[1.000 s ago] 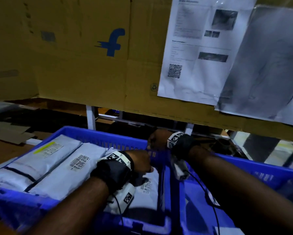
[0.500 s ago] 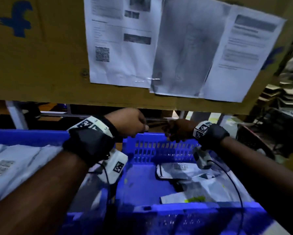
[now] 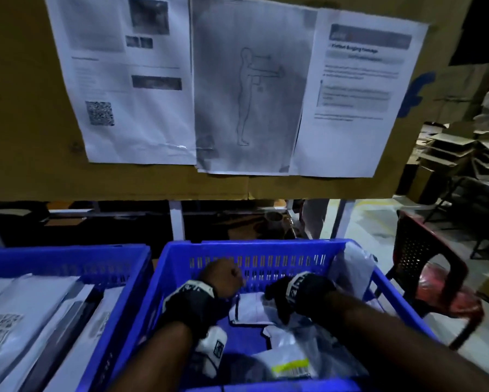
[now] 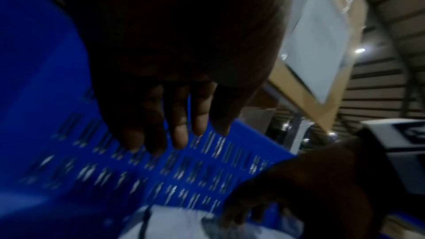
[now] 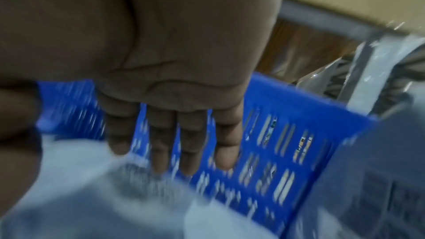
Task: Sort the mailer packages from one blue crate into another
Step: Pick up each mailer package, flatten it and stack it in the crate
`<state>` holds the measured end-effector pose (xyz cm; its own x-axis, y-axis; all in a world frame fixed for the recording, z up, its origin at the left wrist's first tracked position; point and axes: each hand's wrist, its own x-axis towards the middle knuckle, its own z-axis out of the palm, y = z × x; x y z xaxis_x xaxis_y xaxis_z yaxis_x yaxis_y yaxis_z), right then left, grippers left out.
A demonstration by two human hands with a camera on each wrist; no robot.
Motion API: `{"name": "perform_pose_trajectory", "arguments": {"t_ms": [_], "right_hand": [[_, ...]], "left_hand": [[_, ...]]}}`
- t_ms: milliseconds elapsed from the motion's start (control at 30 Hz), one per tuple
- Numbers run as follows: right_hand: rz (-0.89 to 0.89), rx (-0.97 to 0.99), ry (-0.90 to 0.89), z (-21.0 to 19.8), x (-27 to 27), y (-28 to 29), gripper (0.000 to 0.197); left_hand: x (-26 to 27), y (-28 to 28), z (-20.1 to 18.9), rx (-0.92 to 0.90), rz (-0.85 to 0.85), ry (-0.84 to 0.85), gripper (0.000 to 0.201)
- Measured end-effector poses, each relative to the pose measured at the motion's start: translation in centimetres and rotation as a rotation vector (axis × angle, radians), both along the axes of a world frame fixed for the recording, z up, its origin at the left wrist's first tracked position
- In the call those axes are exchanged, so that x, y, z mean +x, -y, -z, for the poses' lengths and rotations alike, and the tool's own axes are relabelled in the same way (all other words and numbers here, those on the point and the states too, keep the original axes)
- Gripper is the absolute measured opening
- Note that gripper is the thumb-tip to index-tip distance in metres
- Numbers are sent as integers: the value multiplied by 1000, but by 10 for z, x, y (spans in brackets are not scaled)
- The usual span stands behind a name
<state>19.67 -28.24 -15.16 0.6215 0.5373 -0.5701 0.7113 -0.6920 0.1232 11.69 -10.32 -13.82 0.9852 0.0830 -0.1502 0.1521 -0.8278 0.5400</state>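
Two blue crates stand side by side. The left crate (image 3: 67,250) holds several white mailers (image 3: 25,306). Both hands are down inside the right crate (image 3: 266,246), near its far slotted wall. My left hand (image 3: 222,278) hangs with straight fingers (image 4: 177,130) in front of that wall and holds nothing. My right hand (image 3: 275,295) reaches down with straight fingers (image 5: 184,143), its tips at a white mailer (image 3: 251,309) on the crate floor. A mailer with a yellow label (image 3: 291,363) lies nearer to me.
A clear plastic bag (image 3: 353,270) leans in the right crate's far right corner. A cardboard wall with printed sheets (image 3: 251,80) hangs just behind the crates. A dark chair with a red seat (image 3: 424,264) stands to the right, with stacked cardboard (image 3: 458,154) beyond it.
The view has swung from the left crate to the right one. Both hands have dropped from above the far rim down into the right crate, and their fingers have straightened.
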Motion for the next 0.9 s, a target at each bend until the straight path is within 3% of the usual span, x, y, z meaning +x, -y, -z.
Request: {"name": "perform_pose_trajectory", "arguments": {"t_ms": [100, 300, 400, 467, 567, 700, 733, 800, 867, 900], "right_hand": [[-57, 11, 57, 20, -10, 10, 49], [-28, 84, 35, 45, 5, 13, 29], [22, 147, 34, 30, 12, 5, 36], [100, 219, 78, 19, 16, 4, 32], [170, 386, 111, 8, 20, 11, 26], [98, 530, 108, -7, 11, 9, 22], [59, 557, 111, -10, 7, 6, 22], [-24, 617, 117, -14, -1, -1, 23], [-83, 681, 113, -20, -6, -4, 22], [-102, 722, 107, -25, -7, -4, 22]], "left_hand": [[7, -13, 35, 28, 0, -123, 25], [13, -29, 40, -10, -99, -118, 28], [10, -32, 38, -62, -178, -139, 42], [7, -32, 35, -213, -269, -131, 45], [1, -26, 27, -601, -468, -193, 67], [1, -22, 18, -924, -501, -378, 91], [2, -21, 14, -991, -491, -386, 86], [2, -18, 8, -1073, -455, -342, 58], [1, -17, 4, -1106, -446, -230, 28], [1, -18, 3, -1130, -448, -155, 25]]}}
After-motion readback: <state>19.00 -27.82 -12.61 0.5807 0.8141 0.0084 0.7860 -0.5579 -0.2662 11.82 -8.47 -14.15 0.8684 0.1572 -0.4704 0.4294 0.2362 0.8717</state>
